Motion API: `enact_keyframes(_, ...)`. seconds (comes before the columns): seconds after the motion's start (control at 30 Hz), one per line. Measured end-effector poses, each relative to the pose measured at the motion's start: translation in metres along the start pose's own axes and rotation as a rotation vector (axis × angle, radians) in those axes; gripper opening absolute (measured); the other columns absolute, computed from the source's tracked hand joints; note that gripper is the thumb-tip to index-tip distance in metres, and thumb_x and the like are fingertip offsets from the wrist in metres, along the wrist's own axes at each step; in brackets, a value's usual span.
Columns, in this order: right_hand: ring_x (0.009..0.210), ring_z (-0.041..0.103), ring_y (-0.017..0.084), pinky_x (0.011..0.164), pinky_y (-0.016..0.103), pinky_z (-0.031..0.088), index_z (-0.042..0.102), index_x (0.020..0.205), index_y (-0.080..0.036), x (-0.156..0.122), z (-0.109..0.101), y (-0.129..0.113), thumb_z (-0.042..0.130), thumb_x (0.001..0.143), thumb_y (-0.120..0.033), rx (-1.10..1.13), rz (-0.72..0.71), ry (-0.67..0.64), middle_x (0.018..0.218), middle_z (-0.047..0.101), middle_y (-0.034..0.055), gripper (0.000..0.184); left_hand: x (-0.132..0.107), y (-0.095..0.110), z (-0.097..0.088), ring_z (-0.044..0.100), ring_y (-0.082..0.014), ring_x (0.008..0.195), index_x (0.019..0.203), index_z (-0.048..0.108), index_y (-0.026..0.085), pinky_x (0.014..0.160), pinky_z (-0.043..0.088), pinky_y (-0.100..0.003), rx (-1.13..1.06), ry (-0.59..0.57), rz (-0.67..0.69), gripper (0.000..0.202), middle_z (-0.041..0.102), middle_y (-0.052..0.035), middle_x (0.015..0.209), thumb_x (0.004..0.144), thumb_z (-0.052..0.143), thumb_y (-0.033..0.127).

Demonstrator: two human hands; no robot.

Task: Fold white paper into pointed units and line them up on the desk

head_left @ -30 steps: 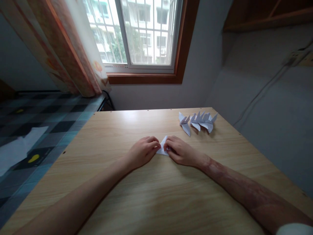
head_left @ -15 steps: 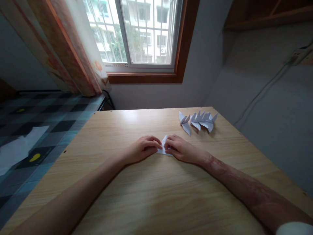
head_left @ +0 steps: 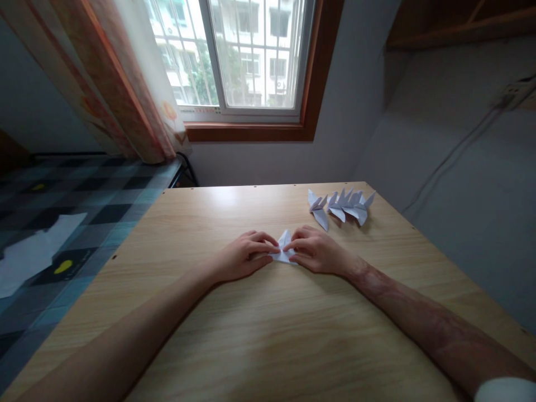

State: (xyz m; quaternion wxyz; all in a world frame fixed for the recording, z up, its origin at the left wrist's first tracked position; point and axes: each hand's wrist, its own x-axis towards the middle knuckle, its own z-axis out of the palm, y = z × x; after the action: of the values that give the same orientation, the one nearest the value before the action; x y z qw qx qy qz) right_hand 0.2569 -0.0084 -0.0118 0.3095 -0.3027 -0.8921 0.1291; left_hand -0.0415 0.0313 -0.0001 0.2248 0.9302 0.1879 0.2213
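A small folded piece of white paper (head_left: 285,255) lies on the wooden table (head_left: 234,329), its pointed tip facing away from me. My left hand (head_left: 247,254) has its thumb and fingers closed on the paper's left edge. On the other side my right hand (head_left: 316,251) presses the right part, with thumb and index finger on the folds. Both hands partly cover the paper's sides. Beyond my right hand stands a row of several folded white paper cranes (head_left: 349,206), with one paper crane (head_left: 319,209) slightly apart at its left end.
Left of the table is a bed with a checked cover (head_left: 96,212), and white paper sheets (head_left: 39,245) lie on it. A window (head_left: 255,67) with a patterned curtain (head_left: 121,84) is ahead. A cable (head_left: 452,151) runs down the right wall.
My right hand has shifted slightly right and its fingers have loosened, uncovering more of the folded paper's middle and tip. My left hand stays at the left edge.
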Motion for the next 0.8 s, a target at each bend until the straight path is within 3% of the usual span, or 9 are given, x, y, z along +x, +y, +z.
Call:
enact_keyframes(0.2,0.095,0.064,0.026,0.088,0.043,0.056,0.079,0.137,-0.032,-0.001,0.000,0.003,0.077,0.102,-0.030,-0.084,-0.053,-0.014,0.103,0.072,0.0079,0.035,-0.002,0.006,-0.007,0.069,-0.0282,0.126,0.136,0.075,0.029,0.115,0.052,-0.046,-0.003,-0.056,0.024,0.037,0.073,-0.0091,0.139,0.100,0.071,0.026)
enact_keyframes(0.3,0.094,0.062,0.025,0.086,0.042,0.056,0.079,0.138,-0.033,0.000,-0.002,0.000,0.076,0.103,-0.031,-0.100,-0.041,-0.033,0.098,0.070,0.0068,0.035,-0.002,0.009,-0.009,0.068,-0.0304,0.126,0.141,0.072,0.029,0.114,0.052,-0.048,0.037,-0.075,0.022,0.046,0.072,-0.0097,0.140,0.095,0.074,0.027)
enact_keyframes(0.43,0.093,0.062,0.025,0.085,0.042,0.055,0.079,0.137,-0.030,0.000,-0.004,-0.003,0.077,0.102,-0.030,-0.094,-0.020,-0.056,0.096,0.069,0.0066,0.035,-0.003,0.011,-0.006,0.068,-0.0295,0.125,0.140,0.072,0.030,0.113,0.052,-0.047,0.072,-0.064,0.011,0.040,0.072,-0.0096,0.139,0.100,0.071,0.028)
enact_keyframes(0.53,0.098,0.064,0.026,0.090,0.043,0.057,0.078,0.136,-0.029,-0.001,-0.004,-0.006,0.078,0.100,-0.028,-0.089,-0.017,-0.055,0.103,0.071,0.0078,0.036,-0.002,0.010,-0.001,0.069,-0.0280,0.122,0.137,0.073,0.030,0.111,0.053,-0.046,0.103,-0.034,0.012,0.035,0.073,-0.0092,0.135,0.103,0.070,0.029)
enact_keyframes(0.7,0.117,0.066,0.031,0.106,0.051,0.054,0.073,0.135,-0.026,0.000,-0.003,-0.006,0.077,0.100,-0.031,-0.119,-0.012,-0.015,0.134,0.070,0.0125,0.035,-0.001,0.003,0.005,0.071,-0.0241,0.114,0.133,0.076,0.030,0.106,0.056,-0.043,0.142,0.039,0.029,0.029,0.077,-0.0086,0.131,0.111,0.058,0.025)
enact_keyframes(0.8,0.114,0.068,0.031,0.103,0.050,0.054,0.071,0.131,-0.024,0.000,0.000,-0.003,0.076,0.102,-0.032,-0.143,0.005,0.001,0.128,0.073,0.0124,0.031,-0.001,-0.002,0.006,0.072,-0.0238,0.114,0.127,0.078,0.027,0.105,0.057,-0.042,0.155,0.081,0.015,0.030,0.078,-0.0088,0.129,0.111,0.054,0.022)
